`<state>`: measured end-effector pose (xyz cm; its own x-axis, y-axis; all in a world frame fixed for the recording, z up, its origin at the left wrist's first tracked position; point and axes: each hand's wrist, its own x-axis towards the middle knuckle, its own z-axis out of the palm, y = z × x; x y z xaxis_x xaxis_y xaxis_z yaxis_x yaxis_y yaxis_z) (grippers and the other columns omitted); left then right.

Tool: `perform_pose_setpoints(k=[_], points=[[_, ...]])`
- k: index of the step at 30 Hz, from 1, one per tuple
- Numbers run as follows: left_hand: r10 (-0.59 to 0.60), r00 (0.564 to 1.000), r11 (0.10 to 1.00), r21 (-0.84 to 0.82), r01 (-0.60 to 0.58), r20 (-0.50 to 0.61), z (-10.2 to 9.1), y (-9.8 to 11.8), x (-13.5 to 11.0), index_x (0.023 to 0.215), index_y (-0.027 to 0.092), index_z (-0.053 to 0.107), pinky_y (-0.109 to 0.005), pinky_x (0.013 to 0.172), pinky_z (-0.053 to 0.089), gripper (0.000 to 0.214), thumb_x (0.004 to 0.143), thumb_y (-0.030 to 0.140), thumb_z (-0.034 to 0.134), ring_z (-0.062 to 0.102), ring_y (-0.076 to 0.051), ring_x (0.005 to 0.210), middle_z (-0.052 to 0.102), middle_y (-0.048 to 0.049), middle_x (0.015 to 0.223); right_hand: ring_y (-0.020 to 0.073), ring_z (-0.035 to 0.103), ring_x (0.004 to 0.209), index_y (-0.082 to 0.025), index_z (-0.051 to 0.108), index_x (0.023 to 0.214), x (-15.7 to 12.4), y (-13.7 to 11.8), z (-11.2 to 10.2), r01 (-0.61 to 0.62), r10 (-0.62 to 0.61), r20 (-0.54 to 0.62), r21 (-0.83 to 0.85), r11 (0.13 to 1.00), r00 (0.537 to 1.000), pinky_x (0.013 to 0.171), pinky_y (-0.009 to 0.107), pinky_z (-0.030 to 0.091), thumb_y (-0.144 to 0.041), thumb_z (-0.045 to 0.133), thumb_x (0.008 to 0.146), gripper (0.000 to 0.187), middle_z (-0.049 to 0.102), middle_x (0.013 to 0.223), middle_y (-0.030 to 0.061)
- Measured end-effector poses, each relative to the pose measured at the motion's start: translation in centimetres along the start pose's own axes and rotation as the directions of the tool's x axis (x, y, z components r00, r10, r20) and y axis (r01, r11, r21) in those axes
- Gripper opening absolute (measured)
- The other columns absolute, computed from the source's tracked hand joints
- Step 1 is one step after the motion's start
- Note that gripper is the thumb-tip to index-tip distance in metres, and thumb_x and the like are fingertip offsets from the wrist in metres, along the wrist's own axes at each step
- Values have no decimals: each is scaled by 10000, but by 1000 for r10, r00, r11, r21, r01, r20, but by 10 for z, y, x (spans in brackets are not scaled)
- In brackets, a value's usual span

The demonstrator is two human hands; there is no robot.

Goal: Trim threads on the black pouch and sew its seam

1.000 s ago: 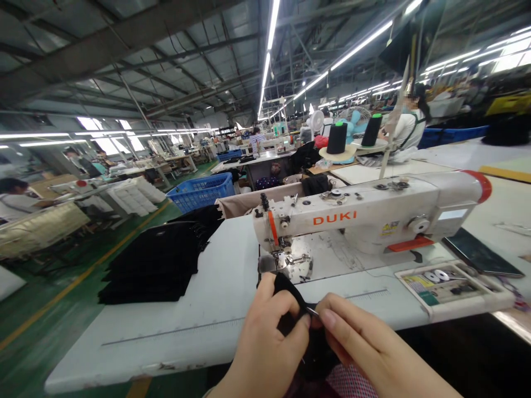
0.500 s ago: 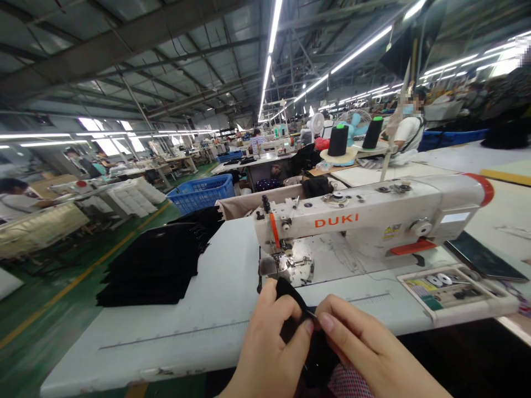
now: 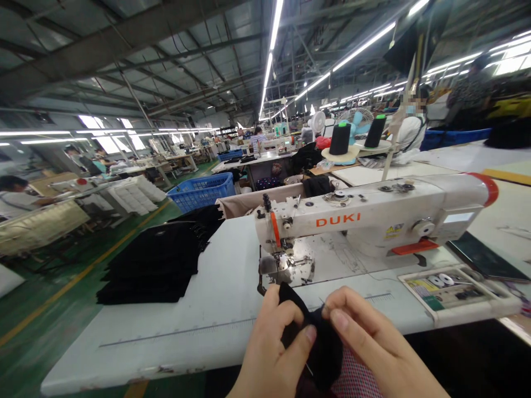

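Observation:
Pinched between my left hand's (image 3: 280, 342) thumb and bent fingers is a piece of black fabric (image 3: 327, 354), held at the front edge of the sewing table (image 3: 215, 309). It hangs down over my lap. My right hand (image 3: 365, 331) is closed in a pinch at the fabric's right side, thumb against fingers. A thin, fine thing shows at its fingertips, too small to name. Just beyond my hands stands a white sewing machine (image 3: 373, 215) marked DUKI; its needle area (image 3: 286, 268) is a little past my left fingers.
A stack of black fabric pieces (image 3: 153, 260) lies on the table's left. At the right are a parts tray (image 3: 456, 290) with bobbins and a dark flat device (image 3: 489, 257). Behind stand a blue crate (image 3: 201, 190) and black thread cones (image 3: 340, 139). Other people sit farther off.
My right hand has moved slightly right, away from my left thumb, and more of the black fabric shows between the hands. My left hand keeps its grip, shifted a little right and down.

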<state>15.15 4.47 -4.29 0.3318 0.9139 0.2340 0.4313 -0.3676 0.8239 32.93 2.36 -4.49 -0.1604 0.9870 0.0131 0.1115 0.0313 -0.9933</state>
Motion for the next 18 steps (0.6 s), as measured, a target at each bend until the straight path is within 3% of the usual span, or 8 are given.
perform_pose_setpoints(k=[2, 6, 10, 14, 18], points=[[0, 1000, 1000, -3, 0, -13, 1, 1, 1, 713, 184, 451, -319, 794, 414, 146, 827, 171, 541, 506, -201, 902, 483, -38, 950, 162, 526, 727, -242, 534, 939, -1, -2, -2, 64, -84, -79, -221, 973, 993, 691, 295, 450, -374, 528, 892, 140, 564, 834, 1], [10, 999, 999, 30, -8, -51, 3, 3, 3, 671, 184, 405, -319, 815, 432, 177, 759, 92, 527, 518, -201, 935, 505, -36, 995, 215, 619, 950, -281, 565, 1165, 4, 0, 0, 96, -144, -91, -404, 910, 985, 876, 366, 474, -207, 617, 763, 412, 656, 1088, 30], [81, 996, 992, 97, -77, -38, -4, 1, 0, 699, 187, 475, -374, 901, 433, 164, 858, 173, 514, 513, -230, 1029, 513, -64, 1093, 173, 622, 799, -245, 627, 893, 8, 4, -6, 156, -137, 75, -435, 887, 988, 725, 299, 474, -276, 570, 874, 67, 668, 869, 0], [142, 989, 962, 240, -130, -37, -19, -3, -6, 725, 190, 497, -415, 958, 408, 151, 868, 142, 487, 503, -246, 1118, 502, -79, 1203, 145, 572, 690, -232, 597, 796, 9, 0, -23, 149, -165, 11, -492, 857, 986, 643, 275, 413, -351, 537, 932, 190, 619, 737, -29], [82, 997, 983, 164, -80, -1, -25, -5, -5, 710, 191, 501, -411, 1021, 397, 138, 769, 72, 539, 502, -242, 1208, 484, -57, 1350, 132, 532, 657, -234, 582, 730, 13, -5, -29, 116, -93, 72, -464, 878, 993, 614, 254, 387, -355, 602, 891, 202, 583, 684, -50]])
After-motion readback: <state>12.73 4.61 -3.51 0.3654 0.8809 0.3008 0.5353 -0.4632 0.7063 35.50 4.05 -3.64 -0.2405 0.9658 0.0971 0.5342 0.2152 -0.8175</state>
